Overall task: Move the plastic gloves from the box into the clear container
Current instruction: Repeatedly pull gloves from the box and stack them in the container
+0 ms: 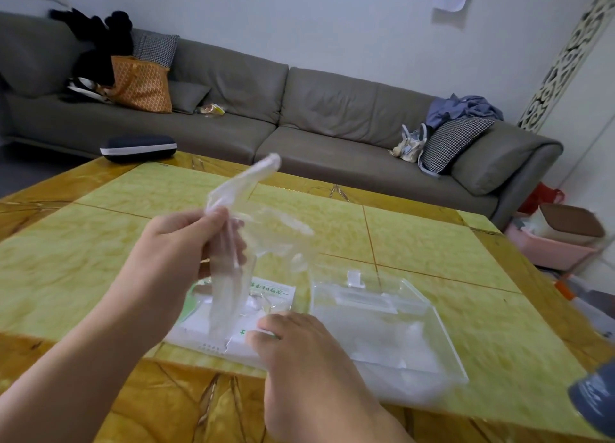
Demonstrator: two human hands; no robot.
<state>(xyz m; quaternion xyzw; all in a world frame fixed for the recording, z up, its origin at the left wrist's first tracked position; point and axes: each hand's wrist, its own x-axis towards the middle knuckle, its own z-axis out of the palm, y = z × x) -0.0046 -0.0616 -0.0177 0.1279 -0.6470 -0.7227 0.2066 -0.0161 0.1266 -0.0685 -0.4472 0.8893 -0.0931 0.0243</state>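
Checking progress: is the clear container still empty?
Not empty. The clear container already holds crumpled whitish plastic gloves on its floor, and the left hand grips another glove above the box.

Both forearms are bare to the frame's edge, with no sleeve showing. The left hand [186,239] and right hand [293,342] wear no rings, watch or gloves themselves.

Left hand [186,239] raised above the table, forearm angling up from the lower left, fingers curled and pinching a thin clear glove [233,242]. Right hand [293,339] lower, palm down, fingertips [266,326] bent and pressing on the box [213,329], forearm entering from the bottom edge.
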